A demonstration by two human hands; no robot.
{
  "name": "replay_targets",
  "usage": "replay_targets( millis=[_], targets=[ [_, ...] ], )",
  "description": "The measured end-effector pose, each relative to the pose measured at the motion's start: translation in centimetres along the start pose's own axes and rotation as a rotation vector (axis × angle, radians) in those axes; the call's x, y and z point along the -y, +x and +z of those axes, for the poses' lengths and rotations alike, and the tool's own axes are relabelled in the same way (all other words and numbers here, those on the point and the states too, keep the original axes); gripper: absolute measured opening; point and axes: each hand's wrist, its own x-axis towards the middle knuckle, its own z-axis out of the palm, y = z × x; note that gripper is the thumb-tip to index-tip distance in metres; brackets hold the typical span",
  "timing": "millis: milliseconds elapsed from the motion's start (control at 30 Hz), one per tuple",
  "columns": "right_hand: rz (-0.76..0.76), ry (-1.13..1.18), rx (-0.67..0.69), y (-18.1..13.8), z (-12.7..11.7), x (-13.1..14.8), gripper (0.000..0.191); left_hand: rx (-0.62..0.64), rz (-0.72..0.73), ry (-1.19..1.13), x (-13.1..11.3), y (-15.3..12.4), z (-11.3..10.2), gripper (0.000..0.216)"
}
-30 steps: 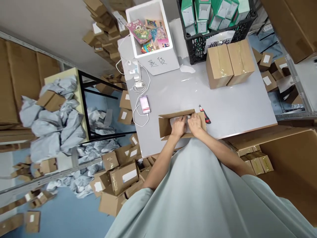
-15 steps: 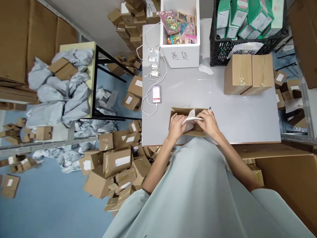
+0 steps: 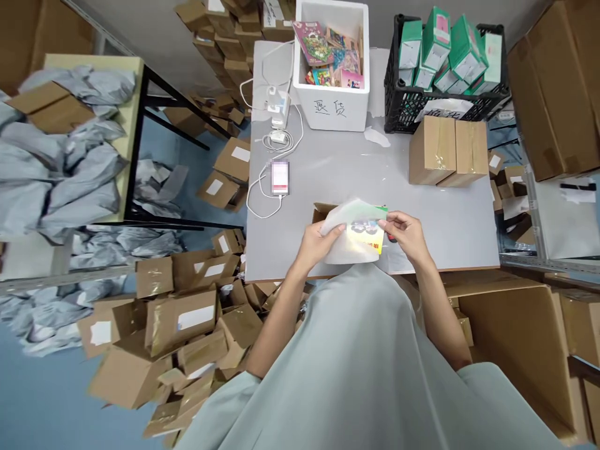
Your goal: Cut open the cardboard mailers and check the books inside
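My left hand (image 3: 315,242) is closed on a whitish, see-through bag (image 3: 341,249), thumb on top. Partly inside the bag is a flat, yellow and green printed item (image 3: 368,234), perhaps a booklet or a card pack. The fingers of my right hand (image 3: 407,236) pinch the right edge of this item, where it sticks out of the bag. Behind the bag stands an open cardboard box (image 3: 322,210), mostly covered by it. A small red and black object (image 3: 392,238) lies by my right fingers, too hidden to name.
On the grey table (image 3: 328,162) are a phone (image 3: 280,178) on a white cable, a white foam bin (image 3: 332,109) of colourful booklets, a black crate (image 3: 398,106) of green boxes and two taped cartons (image 3: 434,150). Cartons (image 3: 182,312) pile up on the floor at left.
The white bag and the printed item have come up out of the cardboard box and turned flat towards me. My right hand has moved right, to the item's edge. The view has shifted.
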Motion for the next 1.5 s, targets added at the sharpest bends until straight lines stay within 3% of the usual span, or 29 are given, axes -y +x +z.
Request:
replay_targets(
  millis=[67, 233, 300, 367, 500, 767, 833, 1067, 1133, 1300, 1367, 1500],
  targets=[
    [0.022, 0.03, -0.07, -0.4, -0.3, -0.6, 0.054, -0.087, -0.002, -0.003, 0.9, 0.4, -0.6, 0.054],
    [0.051, 0.093, -0.248, -1.6, -1.6, -1.5, 0.049, -0.456, 0.107, -0.046, 2.9, 1.8, -3.9, 0.034],
    [0.068, 0.104, -0.292, -2.2, -2.1, -1.7, 0.047, -0.465, 0.212, 0.019, 2.8, 1.7, -5.1, 0.02],
    [0.078, 0.12, -0.343, -2.8, -2.7, -1.8, 0.045, -0.387, 0.322, 0.129, 2.4, 1.3, -5.7, 0.01],
    [0.09, 0.157, -0.445, -4.2, -3.7, -1.6, 0.047, -0.215, 0.406, 0.356, 2.3, 1.0, -4.6, 0.027],
    [0.076, 0.153, -0.464, -6.0, -3.3, -0.1, 0.046, 0.326, 0.128, 0.894, 5.3, 4.9, 0.3, 0.041],
    [0.065, 0.151, -0.457, -6.1, -2.9, 0.0, 0.045, 0.332, 0.137, 0.855, 5.3, 4.9, 0.5, 0.048],
    [0.079, 0.16, -0.404, -6.5, -1.4, 0.5, 0.044, 0.062, 0.276, 0.471, 2.5, 2.2, -0.8, 0.044],
    [0.079, 0.144, -0.387, -6.4, -0.9, 0.7, 0.043, 0.082, 0.215, 0.283, 1.2, 1.0, -0.8, 0.05],
    [0.097, 0.117, -0.329, -5.6, 0.6, 0.6, 0.047, 0.352, 0.046, -0.089, -0.8, -2.0, 0.2, 0.059],
    [0.102, 0.117, -0.31, -5.3, 1.0, 0.3, 0.049, 0.346, 0.036, -0.125, -0.8, -2.7, 0.6, 0.054],
    [0.107, 0.114, -0.255, -5.0, 1.4, -0.2, 0.052, 0.205, 0.03, -0.176, -0.3, -2.7, 1.0, 0.05]
  ],
)
